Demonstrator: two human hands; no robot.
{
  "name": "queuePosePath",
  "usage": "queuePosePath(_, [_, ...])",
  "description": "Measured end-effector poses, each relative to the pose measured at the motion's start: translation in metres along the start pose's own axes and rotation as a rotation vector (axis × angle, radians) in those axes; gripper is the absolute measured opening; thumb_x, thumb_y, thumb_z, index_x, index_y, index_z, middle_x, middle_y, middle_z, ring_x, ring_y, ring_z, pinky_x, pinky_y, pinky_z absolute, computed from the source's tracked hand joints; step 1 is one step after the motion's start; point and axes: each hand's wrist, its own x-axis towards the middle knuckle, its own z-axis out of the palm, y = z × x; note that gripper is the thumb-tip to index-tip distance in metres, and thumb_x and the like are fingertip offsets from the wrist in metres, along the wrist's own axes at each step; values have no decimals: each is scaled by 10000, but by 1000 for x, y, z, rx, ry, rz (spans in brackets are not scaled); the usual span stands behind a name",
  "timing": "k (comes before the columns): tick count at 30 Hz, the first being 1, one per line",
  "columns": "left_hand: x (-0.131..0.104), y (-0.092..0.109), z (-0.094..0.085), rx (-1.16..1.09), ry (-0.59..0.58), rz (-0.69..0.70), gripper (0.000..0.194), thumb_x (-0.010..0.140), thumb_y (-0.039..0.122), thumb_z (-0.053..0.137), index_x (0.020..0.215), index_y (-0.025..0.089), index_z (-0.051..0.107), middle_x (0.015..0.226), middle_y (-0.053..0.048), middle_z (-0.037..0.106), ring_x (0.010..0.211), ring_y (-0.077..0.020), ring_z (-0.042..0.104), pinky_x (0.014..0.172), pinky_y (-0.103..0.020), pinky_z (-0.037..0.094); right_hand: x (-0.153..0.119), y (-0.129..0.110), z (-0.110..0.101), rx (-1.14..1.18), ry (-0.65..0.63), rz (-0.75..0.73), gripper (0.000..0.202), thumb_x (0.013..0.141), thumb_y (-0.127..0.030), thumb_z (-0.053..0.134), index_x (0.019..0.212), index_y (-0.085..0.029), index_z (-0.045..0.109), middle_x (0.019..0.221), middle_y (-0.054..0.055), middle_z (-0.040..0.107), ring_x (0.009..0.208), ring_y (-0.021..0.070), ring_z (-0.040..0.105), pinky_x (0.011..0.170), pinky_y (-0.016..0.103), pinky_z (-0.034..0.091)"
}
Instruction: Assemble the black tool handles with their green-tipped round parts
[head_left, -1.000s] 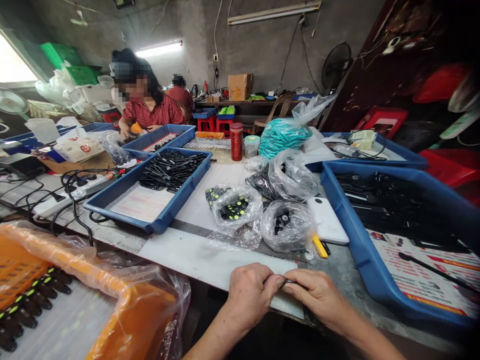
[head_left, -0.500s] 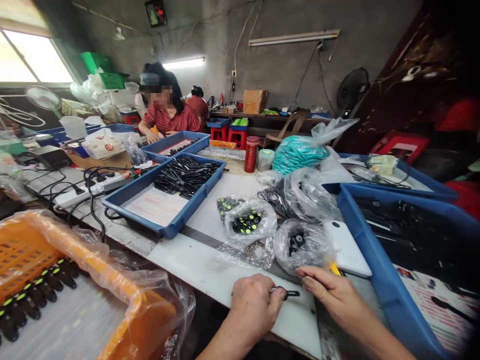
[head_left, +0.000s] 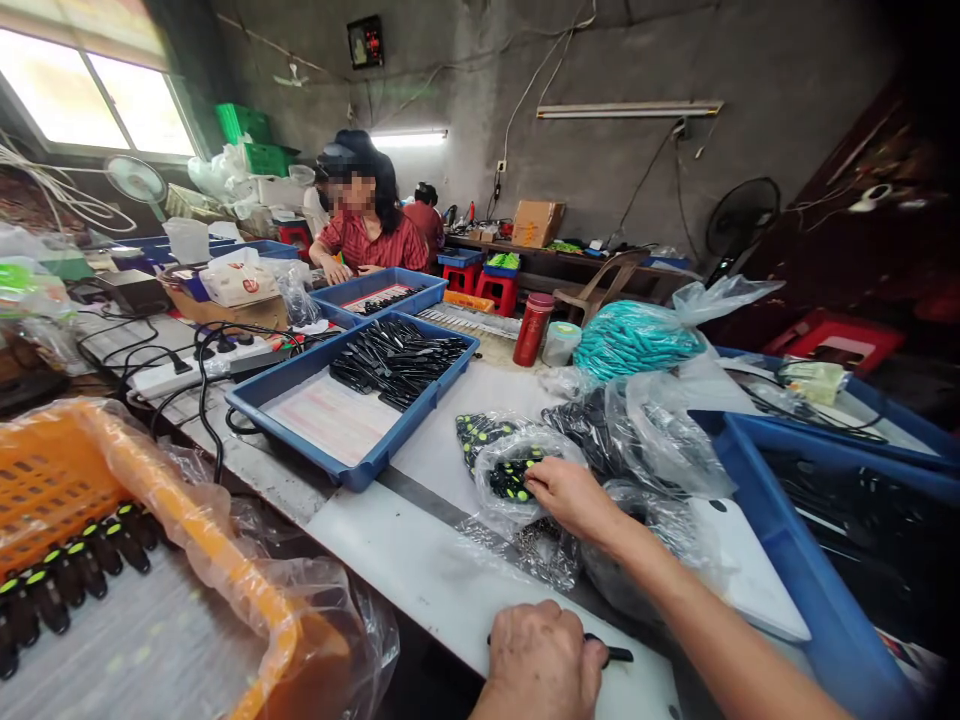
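My left hand is closed around a thin black part above the white board at the table's front edge. Farther up, my right hand reaches into an open clear bag of black pieces with yellow-green dots. Its fingers are pinched together at the pieces; whether one is between them is too small to tell. Under my right forearm sits another clear bag, partly hidden. Small metal pieces lie in a clear bag between the two hands.
A blue tray of black parts stands at centre left, an orange basket at lower left. On the right are a blue tray, a white case and a bag of teal parts. A person in red sits across.
My right hand has moved from beside the near clear bag up and left into the bag of dotted pieces. My left hand still holds the black part. The view has shifted.
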Motion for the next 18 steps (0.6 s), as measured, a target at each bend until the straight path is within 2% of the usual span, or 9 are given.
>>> queuePosePath(5, [0, 1, -2, 2, -4, -6, 246, 778, 310, 469, 840, 166, 658, 844, -76, 657, 806, -257, 595, 707, -341, 444, 10, -4, 19, -58, -32, 52, 141, 736, -117, 527, 640, -136, 628, 686, 83, 617, 668, 218, 568, 570, 257, 338])
queuePosePath(9, [0, 1, -1, 6, -3, -8, 249, 779, 316, 472, 844, 164, 658, 848, -81, 657, 806, -252, 595, 706, -332, 440, 8, -3, 22, -8, 0, 55, 157, 720, -92, 498, 614, -145, 601, 661, 65, 605, 647, 206, 553, 557, 255, 319])
queuePosePath(14, [-1, 0, 2, 13, 36, -2, 245, 779, 323, 472, 817, 170, 659, 827, -75, 660, 790, -248, 599, 688, -325, 436, -1, -1, 10, 152, 135, 39, 164, 759, -149, 443, 628, -165, 541, 652, 21, 553, 638, 165, 510, 582, 236, 343])
queuePosePath(18, [-2, 0, 1, 26, 69, 13, 243, 786, 322, 462, 793, 180, 658, 811, -66, 660, 771, -238, 602, 658, -303, 427, -27, 1, -7, 301, 246, 69, 211, 797, -249, 375, 629, -176, 479, 603, -6, 480, 579, 150, 464, 545, 227, 356])
